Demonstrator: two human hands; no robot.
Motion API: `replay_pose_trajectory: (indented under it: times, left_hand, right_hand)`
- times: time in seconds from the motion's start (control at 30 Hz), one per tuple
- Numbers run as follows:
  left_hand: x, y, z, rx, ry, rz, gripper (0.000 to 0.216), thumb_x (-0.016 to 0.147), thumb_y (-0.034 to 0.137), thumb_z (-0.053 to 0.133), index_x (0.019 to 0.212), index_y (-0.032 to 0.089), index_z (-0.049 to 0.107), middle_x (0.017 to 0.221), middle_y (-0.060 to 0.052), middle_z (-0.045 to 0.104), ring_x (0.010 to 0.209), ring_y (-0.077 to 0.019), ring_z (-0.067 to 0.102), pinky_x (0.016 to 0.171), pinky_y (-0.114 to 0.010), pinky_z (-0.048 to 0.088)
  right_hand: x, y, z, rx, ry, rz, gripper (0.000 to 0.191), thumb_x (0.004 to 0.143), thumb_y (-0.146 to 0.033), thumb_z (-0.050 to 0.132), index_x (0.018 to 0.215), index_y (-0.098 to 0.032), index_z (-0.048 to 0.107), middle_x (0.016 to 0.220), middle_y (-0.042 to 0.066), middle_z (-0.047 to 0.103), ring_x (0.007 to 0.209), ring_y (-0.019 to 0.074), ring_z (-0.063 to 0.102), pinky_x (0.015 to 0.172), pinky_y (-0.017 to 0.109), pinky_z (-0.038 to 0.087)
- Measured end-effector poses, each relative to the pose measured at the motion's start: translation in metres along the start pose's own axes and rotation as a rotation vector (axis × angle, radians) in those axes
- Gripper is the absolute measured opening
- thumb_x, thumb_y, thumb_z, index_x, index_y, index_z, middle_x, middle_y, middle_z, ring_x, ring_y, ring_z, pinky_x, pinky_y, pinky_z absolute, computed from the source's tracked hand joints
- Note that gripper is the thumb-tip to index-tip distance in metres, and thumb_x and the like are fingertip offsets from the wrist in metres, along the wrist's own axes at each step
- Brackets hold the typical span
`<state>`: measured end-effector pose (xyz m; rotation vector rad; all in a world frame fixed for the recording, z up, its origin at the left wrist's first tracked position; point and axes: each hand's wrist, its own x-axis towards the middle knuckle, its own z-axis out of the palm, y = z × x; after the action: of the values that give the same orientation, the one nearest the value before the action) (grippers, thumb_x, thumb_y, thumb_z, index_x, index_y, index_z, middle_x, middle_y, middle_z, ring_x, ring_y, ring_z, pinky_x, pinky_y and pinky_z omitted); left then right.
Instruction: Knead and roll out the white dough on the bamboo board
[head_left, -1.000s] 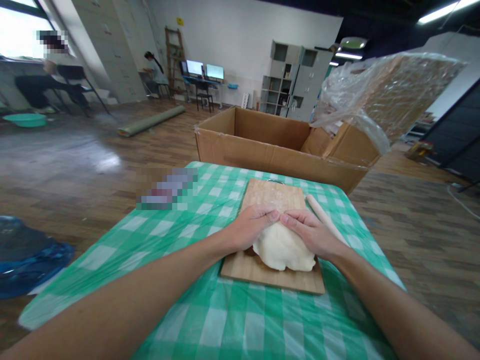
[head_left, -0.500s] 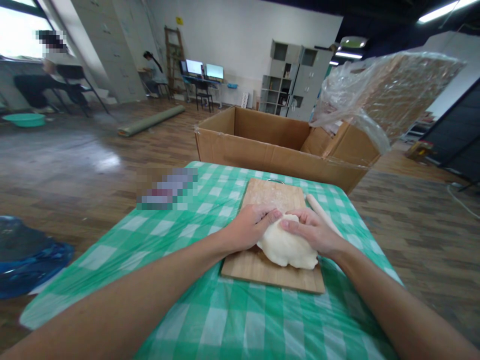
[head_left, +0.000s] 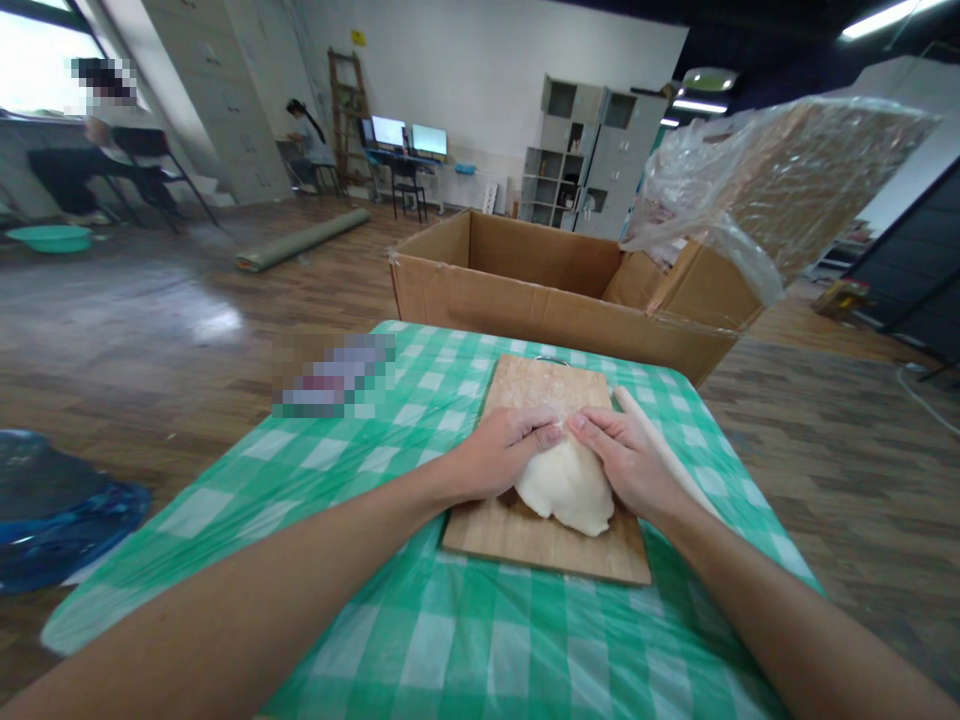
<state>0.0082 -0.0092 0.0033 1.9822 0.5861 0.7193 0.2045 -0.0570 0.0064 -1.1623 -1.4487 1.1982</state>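
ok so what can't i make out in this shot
All in the head view:
The dough: far side hidden by the left hand and right hand.
The pin: near end hidden by the right arm.
The box: bottom hidden by its near wall.
The blue plastic: cut off by the left edge.
The monitors: too small to read.

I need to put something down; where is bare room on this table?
Bare: cloth between board, left forearm and blurred patch; also cloth nearer than the board, between left forearm and right forearm. Crowded: mid-board, left hand and right hand on dough; right of the board, rolling pin.
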Motion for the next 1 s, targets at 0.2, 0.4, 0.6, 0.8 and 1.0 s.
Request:
replay_pose_trajectory:
  times: [0.2,0.4,0.6,0.8,1.0]
  left_hand:
    - [0.001,-0.002,0.002,-0.183,-0.049,-0.033,0.041,0.102,0.052,0.052,0.107,0.018,0.075,0.104,-0.006,0.076,0.093,-0.0202,0.067,0.078,-0.028,0.052]
    - [0.0,-0.008,0.001,-0.377,-0.132,-0.106,0.048,0.099,0.058,0.055,0.108,0.014,0.07,0.092,-0.008,0.072,0.076,-0.0173,0.065,0.064,-0.025,0.05]
    - [0.001,-0.009,-0.002,-0.184,-0.047,-0.135,0.044,0.098,0.056,0.056,0.095,0.014,0.069,0.081,-0.003,0.066,0.068,-0.0132,0.058,0.055,-0.021,0.042]
    - [0.0,-0.008,-0.007,-0.229,-0.132,-0.109,0.041,0.096,0.053,0.061,0.083,0.015,0.067,0.072,0.0,0.061,0.061,-0.0104,0.054,0.052,-0.019,0.04]
    - [-0.001,-0.016,-0.008,-0.278,-0.178,-0.18,0.047,0.098,0.06,0.055,0.09,0.015,0.067,0.066,0.001,0.058,0.052,-0.0099,0.054,0.045,-0.02,0.038]
  right_hand:
    - [0.0,0.001,0.0,-0.055,-0.095,-0.04,0.046,0.091,-0.065,0.064,0.08,-0.021,0.068,0.079,0.003,0.068,0.068,0.0176,0.059,0.058,0.029,0.047]
    - [-0.002,-0.002,0.002,-0.065,-0.062,-0.03,0.045,0.093,-0.062,0.064,0.075,-0.021,0.068,0.07,0.002,0.067,0.064,0.0183,0.059,0.055,0.029,0.046]
    - [-0.001,0.006,-0.003,0.073,-0.158,0.074,0.04,0.09,-0.059,0.07,0.091,-0.02,0.07,0.079,0.003,0.071,0.063,0.0161,0.063,0.053,0.026,0.048]
    - [-0.004,-0.003,-0.009,0.019,-0.312,0.155,0.042,0.078,-0.055,0.084,0.086,-0.017,0.071,0.072,0.001,0.068,0.059,0.0139,0.06,0.051,0.023,0.045]
    - [-0.004,0.004,-0.009,-0.034,-0.266,0.118,0.046,0.09,-0.065,0.067,0.088,-0.019,0.073,0.078,0.003,0.07,0.066,0.0155,0.061,0.057,0.025,0.046]
